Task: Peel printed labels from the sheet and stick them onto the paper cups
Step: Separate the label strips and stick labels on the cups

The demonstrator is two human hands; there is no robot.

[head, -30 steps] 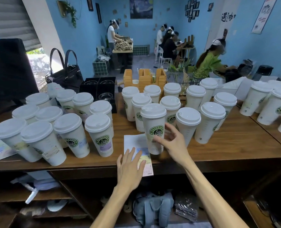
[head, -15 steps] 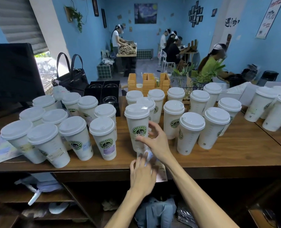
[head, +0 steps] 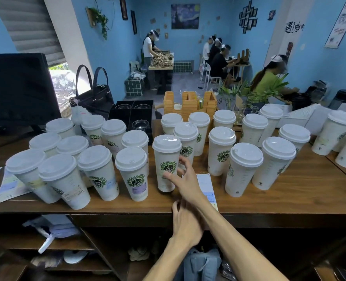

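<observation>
One cup (head: 166, 163), white-lidded with a green round logo, stands at the front of the bench (head: 289, 191), just beside the labelled group at its nine o'clock. Against its lower wall lies the right hand (head: 185, 182), fingers spread and relaxed, thumb and forefinger touching the cup near the logo; whether a label sits under them I cannot tell. At the cup's four o'clock, flat on the bench and running to the front edge, is the label sheet (head: 207, 186), partly hidden by the right wrist. The left hand (head: 185, 222) is at six o'clock of the cup, at the bench edge under the right forearm, its fingers reaching toward the sheet; how they lie is hidden, so its hold cannot be told.

The step looks like setting or smoothing a label on this cup. Next would call for a fresh label lifted by a corner from the sheet, while the left hand pins the sheet down.

Farther out, labelled cups (head: 131, 175) cluster at nine o'clock, and unlabelled-looking cups (head: 243, 169) stand from one to three o'clock.
</observation>
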